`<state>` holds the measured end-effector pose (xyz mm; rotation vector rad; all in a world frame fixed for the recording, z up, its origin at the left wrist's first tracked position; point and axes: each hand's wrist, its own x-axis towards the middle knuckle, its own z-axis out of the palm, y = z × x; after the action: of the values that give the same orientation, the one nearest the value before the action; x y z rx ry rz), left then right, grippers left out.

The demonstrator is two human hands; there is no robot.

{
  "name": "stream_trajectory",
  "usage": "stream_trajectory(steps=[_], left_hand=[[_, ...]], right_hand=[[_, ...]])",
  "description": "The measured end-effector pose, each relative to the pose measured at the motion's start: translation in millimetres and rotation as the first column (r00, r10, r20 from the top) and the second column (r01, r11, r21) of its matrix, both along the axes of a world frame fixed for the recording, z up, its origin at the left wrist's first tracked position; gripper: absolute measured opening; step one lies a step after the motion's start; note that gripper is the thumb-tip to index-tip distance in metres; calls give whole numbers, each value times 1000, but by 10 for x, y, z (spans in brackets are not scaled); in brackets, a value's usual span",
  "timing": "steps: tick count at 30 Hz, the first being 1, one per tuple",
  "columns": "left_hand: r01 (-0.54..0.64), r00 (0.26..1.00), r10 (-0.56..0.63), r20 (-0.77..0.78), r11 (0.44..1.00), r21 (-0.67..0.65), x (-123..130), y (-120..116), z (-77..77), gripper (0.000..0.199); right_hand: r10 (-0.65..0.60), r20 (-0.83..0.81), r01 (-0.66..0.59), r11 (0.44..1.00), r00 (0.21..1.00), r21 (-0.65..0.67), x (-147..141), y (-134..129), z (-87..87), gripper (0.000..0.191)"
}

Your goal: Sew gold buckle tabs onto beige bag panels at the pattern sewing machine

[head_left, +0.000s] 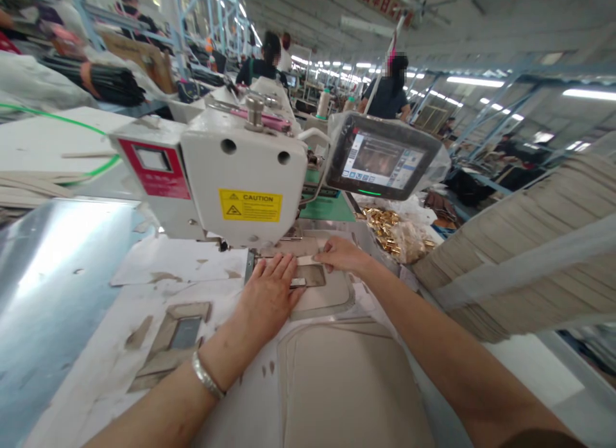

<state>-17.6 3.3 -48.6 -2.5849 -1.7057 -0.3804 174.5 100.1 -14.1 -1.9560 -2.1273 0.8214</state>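
My left hand (270, 292) lies flat, fingers stretched out, on a beige panel (332, 299) beneath the head of a white sewing machine (245, 178). The panel has rounded corners and a rectangular opening near its middle. At the far side of that opening, my right hand (341, 254) pinches the end of a narrow pale strip (307, 260). The strip's other end runs toward my left fingers, which partly cover it. A small light-coloured piece (298, 282) shows beside my left thumb. The machine's needle area is hard to make out.
Beige panels (353, 384) are stacked in front of me. A beige frame-shaped piece (176, 336) lies left. A tilted touchscreen (382, 156) and gold metal parts (385, 230) are at right, near bundled beige material (524, 242). Co-workers are farther back.
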Motion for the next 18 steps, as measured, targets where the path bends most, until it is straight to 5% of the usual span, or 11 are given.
stream_trajectory(steps=[4,11,18], left_hand=[[-7,1000,7,6,1000,9,11,-9,8,53],[20,1000,-21,6,999,36,8,-14,-2,51],[37,999,-41,34,995,92,6,-4,-54,52]], right_hand=[[31,124,-26,999,992,-45,-45,-2,81,29],[-98,-144,62,970,985,-235,-73,-8,27,29],[-48,-69,35,984,996,-177,-61,-69,176,28]])
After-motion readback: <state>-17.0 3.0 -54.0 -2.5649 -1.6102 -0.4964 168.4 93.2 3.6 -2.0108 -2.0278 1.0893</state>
